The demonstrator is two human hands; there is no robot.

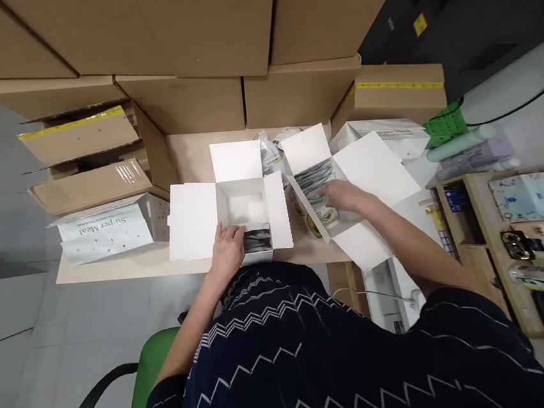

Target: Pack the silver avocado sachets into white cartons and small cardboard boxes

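An open white box [246,206] sits on the table in front of me, its flaps spread flat. My left hand [228,247] rests at its near edge, fingers curled onto several grey packets [257,237] standing in the box. To the right stands a second open white box [341,178], tilted and filled with packets. My right hand [343,195] reaches into it with fingers bent over the packets [315,180]; whether it grips one is hidden.
Large brown cartons [199,50] are stacked behind the light wooden table [190,154]. An open carton [89,157] and a white "Super Meal" box [106,229] lie left. Loose packets [271,149] sit behind the boxes. A wooden shelf [496,234] with small items stands right.
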